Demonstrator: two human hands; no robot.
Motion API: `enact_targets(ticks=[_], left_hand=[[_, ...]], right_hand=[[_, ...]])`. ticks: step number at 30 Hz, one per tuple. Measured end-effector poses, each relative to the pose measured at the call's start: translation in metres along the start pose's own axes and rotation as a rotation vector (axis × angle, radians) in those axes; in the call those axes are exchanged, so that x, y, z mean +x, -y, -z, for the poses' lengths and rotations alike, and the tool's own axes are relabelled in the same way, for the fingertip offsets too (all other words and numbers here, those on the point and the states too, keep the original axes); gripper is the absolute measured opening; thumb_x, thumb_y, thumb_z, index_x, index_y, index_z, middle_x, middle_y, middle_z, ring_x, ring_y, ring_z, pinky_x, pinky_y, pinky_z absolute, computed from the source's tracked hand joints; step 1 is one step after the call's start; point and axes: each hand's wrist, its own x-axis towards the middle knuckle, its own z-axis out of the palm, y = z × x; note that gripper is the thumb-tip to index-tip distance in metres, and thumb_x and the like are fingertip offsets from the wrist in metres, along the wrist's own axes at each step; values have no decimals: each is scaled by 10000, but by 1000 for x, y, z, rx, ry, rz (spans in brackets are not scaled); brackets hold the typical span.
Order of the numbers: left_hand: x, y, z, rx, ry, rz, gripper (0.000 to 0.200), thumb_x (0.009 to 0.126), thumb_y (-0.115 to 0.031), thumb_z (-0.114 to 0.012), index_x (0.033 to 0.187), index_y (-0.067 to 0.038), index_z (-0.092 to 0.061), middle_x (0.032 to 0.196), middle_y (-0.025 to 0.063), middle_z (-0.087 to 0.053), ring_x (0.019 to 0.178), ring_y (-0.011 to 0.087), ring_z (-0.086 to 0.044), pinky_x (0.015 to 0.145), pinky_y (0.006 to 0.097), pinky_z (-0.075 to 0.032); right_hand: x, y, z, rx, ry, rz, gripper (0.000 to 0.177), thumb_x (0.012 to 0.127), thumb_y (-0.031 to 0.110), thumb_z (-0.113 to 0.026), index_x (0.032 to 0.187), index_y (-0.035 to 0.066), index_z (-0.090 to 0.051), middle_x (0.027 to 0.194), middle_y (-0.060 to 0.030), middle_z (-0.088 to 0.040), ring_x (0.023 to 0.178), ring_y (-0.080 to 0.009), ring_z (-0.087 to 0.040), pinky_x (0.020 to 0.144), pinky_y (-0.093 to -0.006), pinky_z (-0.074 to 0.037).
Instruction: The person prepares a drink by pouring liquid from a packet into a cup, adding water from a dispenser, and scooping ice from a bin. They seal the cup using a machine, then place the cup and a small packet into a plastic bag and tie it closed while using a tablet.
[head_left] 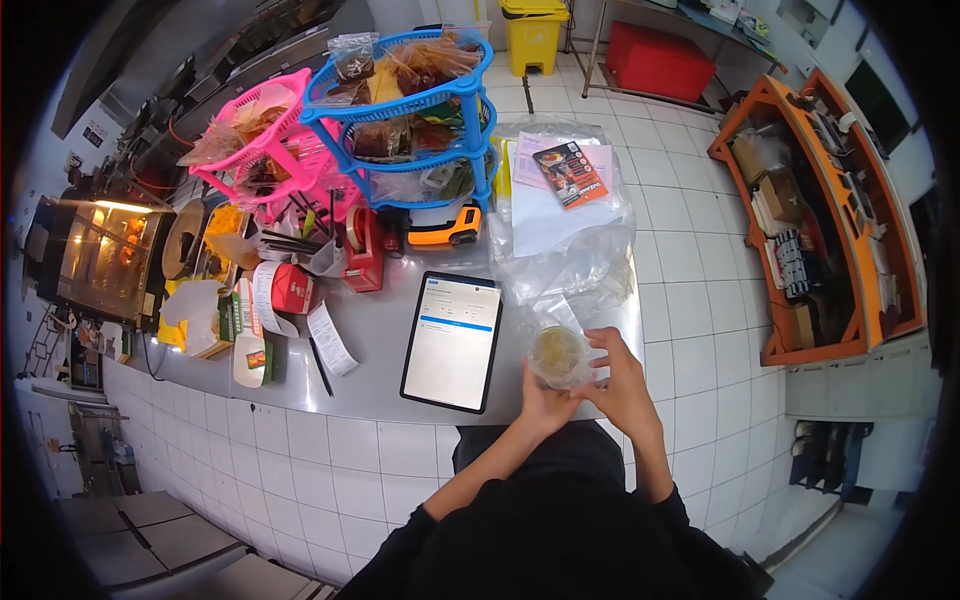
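A round, clear container (558, 352) with yellowish-green contents is held between both hands at the front right of the metal table. My left hand (545, 400) is closed round its lower left side. My right hand (618, 380) grips it from the right, fingers bent at its edge. Just left of the hands lies a tablet (453, 345) with a lit white screen. A white slip (556, 314) shows just beyond the container, beside crumpled clear plastic (570, 270).
Blue tiered baskets (475, 110) and pink baskets (285, 155) hold bagged items at the back. An orange tool (445, 228), a red tape dispenser (363, 250), a receipt (331, 340) and a pen (321, 367) lie left. Papers (545, 225) bear a dark leaflet (570, 175). An orange shelf (850, 230) stands right.
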Motion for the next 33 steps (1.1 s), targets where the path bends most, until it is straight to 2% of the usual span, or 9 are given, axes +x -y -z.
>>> enact_targets(ticks=[2, 3, 5, 8, 13, 18, 21, 27, 33], left_hand=[[-28, -9, -32, 70, -732, 83, 757, 874, -643, -469, 1402, -112, -361, 1416, 111, -390, 1201, 316, -470, 999, 468, -407], [-35, -11, -31, 70, -731, 84, 757, 874, -643, -469, 1402, -112, -361, 1416, 111, -390, 1201, 316, -470, 999, 468, -407], [-45, -12, -30, 913, -620, -644, 874, 807, -619, -620, 1433, -105, -290, 1451, 127, -321, 1191, 308, -458, 931, 455, -421], [-44, -24, -78, 1931, -397, -842, 802, 779, -461, -747, 1359, -47, -382, 1363, 187, -441, 1099, 318, -504, 875, 422, -441], [-32, -59, -106, 1951, -405, -726, 329, 760, -314, -786, 786, -7, -669, 673, 92, -665, 637, 189, -654, 611, 292, -503], [-60, -83, -137, 2141, -201, -389, 269, 769, -274, -779, 726, -31, -671, 708, 55, -676, 638, 107, -631, 568, 238, -460], [-63, -78, -149, 2147, -174, -350, 266, 747, -274, -801, 751, -41, -672, 716, 46, -668, 766, 119, -643, 677, 263, -484], [-30, -50, -79, 1519, 196, -723, 432, 673, -347, -869, 910, -90, -615, 1349, 120, -418, 1241, 270, -433, 1046, 412, -342], [-35, -29, -89, 1094, 382, -677, 964, 675, -542, -804, 1374, -109, -300, 1255, 109, -438, 1075, 190, -490, 983, 365, -394]], right_hand=[[-6, 1, 5, -1, -8, 3, 688, 657, -66, -758, 1242, 94, -433, 1115, -183, -566, 928, -273, -600, 681, -347, -554], [-10, 0, 7, 1, -11, -3, 648, 658, -104, -732, 1209, 85, -449, 1099, -186, -550, 928, -275, -585, 703, -356, -546], [-13, -5, 10, 3, -19, -40, 623, 666, -64, -759, 1197, 78, -464, 1023, -166, -571, 908, -255, -609, 669, -328, -544], [-17, 1, 20, -15, -1, -96, 581, 678, -25, -782, 1167, 70, -483, 899, -132, -597, 834, -216, -638, 622, -292, -532], [-26, 9, 35, -66, -45, -46, 513, 696, -38, -755, 1124, 63, -489, 754, -92, -601, 684, -174, -633, 585, -278, -506], [-28, -1, 40, -52, -155, -48, 423, 735, -69, -668, 1103, 68, -511, 737, -87, -602, 651, -160, -618, 559, -270, -494], [-29, 8, 45, -75, -87, -84, 400, 752, -66, -652, 1106, 70, -524, 768, -63, -585, 716, -137, -622, 613, -271, -497], [-6, -9, 10, 643, -30, 232, 457, 764, -59, -670, 1165, 88, -509, 877, -28, -552, 1011, -167, -587, 888, -321, -446], [-1, 9, -13, 1220, -2, 395, 720, 835, 127, -608, 1443, 184, -225, 1167, -159, -496, 1215, -383, -469, 992, -450, -394]])
